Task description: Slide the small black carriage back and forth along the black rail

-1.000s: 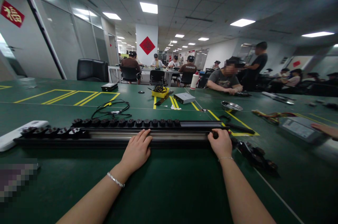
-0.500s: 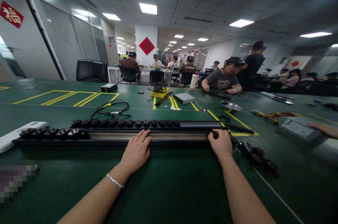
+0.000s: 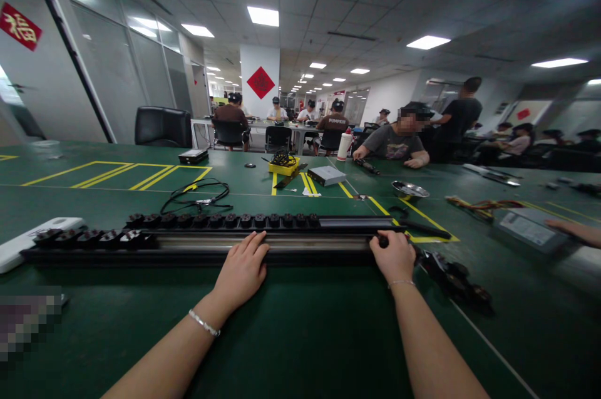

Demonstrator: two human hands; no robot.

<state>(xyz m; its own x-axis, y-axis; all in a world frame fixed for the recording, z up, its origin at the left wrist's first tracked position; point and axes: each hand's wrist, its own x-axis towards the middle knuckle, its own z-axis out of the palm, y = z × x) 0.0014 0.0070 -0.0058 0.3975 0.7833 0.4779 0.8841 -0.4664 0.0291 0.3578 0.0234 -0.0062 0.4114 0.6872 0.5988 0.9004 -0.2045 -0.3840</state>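
Observation:
A long black power track [image 3: 300, 256] with a bare metallic channel lies across the table in front of me. Several black socket modules [image 3: 94, 236] sit in its left end. My left hand [image 3: 244, 264] lies flat over the middle of this track, fingers stretched together across the channel. At the right end, my right hand [image 3: 395, 255] has its thumb and forefinger curled around a round black knob [image 3: 383, 240]; whatever lies beneath the palm is hidden. Behind runs a second black track [image 3: 357, 222] with a row of socket modules [image 3: 245, 220] along its left part.
Loose black socket modules [image 3: 457, 277] lie right of the track. Beyond are a black cable [image 3: 195, 198], yellow tray [image 3: 283, 166], grey box [image 3: 326, 175], metal dish [image 3: 410, 189] and power supply [image 3: 528, 228], touched by another person's hand. A white strip [image 3: 42, 239] lies left.
My hands and both tracks have stayed put. Across the table, the seated person has shifted a dark object, and the standing person behind has moved slightly right.

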